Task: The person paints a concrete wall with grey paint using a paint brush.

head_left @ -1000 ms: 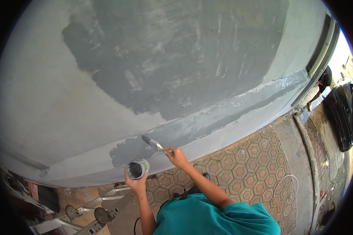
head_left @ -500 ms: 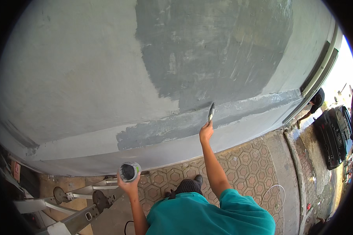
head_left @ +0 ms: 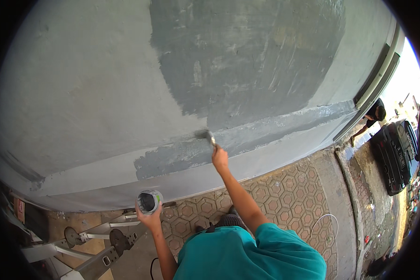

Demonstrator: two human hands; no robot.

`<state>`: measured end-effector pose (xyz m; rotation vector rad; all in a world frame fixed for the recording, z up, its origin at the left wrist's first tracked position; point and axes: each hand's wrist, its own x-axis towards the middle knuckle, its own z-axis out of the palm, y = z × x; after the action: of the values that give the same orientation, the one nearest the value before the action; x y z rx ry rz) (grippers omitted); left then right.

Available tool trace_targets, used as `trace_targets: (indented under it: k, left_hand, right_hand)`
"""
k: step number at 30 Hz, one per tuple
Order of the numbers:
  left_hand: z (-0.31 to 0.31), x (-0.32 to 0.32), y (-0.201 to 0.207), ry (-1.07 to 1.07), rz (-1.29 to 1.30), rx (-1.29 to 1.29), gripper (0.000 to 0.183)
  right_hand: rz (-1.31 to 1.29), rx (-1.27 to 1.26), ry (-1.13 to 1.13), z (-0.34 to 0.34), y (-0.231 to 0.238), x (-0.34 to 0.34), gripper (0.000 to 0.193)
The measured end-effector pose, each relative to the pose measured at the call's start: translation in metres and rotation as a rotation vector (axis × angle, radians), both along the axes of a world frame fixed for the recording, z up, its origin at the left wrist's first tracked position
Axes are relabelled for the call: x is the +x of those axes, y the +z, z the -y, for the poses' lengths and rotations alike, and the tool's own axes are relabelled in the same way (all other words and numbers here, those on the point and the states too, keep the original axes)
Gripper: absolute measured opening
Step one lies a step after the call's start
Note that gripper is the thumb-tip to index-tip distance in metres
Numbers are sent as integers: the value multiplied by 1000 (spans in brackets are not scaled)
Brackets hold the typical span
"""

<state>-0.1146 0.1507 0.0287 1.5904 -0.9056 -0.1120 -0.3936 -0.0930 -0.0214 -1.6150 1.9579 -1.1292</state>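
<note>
My right hand (head_left: 220, 158) grips the handle of a paintbrush (head_left: 211, 138). Its bristles touch the wall (head_left: 93, 93) along the lower left edge of a large dark grey painted patch (head_left: 252, 60), where a fresh dark smear shows. Below it runs a raised band (head_left: 186, 158), painted darker grey over much of its length and pale at the left. Held low at the left in my left hand (head_left: 150, 220) is a small can (head_left: 149, 201) with dark grey paint inside. The can's mouth faces up, and my fingers wrap round its sides.
A metal ladder (head_left: 93, 252) lies at the lower left. Patterned paving (head_left: 284, 196) runs along the wall's foot, with a thin white hose (head_left: 333, 215) on it. At the right are a kerb (head_left: 352, 196), a black car (head_left: 393, 158) and another person (head_left: 374, 114).
My right hand has moved the paintbrush left along the seam above the band, leaving a dark smear on pale wall. My left hand still holds the can, shifted slightly in view.
</note>
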Motion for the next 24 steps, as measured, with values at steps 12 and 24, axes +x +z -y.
trace_targets:
  k: [12,24]
  left_hand:
    - [43,-35,-9,-95,-77,-41,69]
    - [-14,0,-18,-44,-106,-77,72]
  right_hand:
    - [253,-35,-185,10,10,-5,31]
    - [-19,-31,-179,6,-3,-30,27]
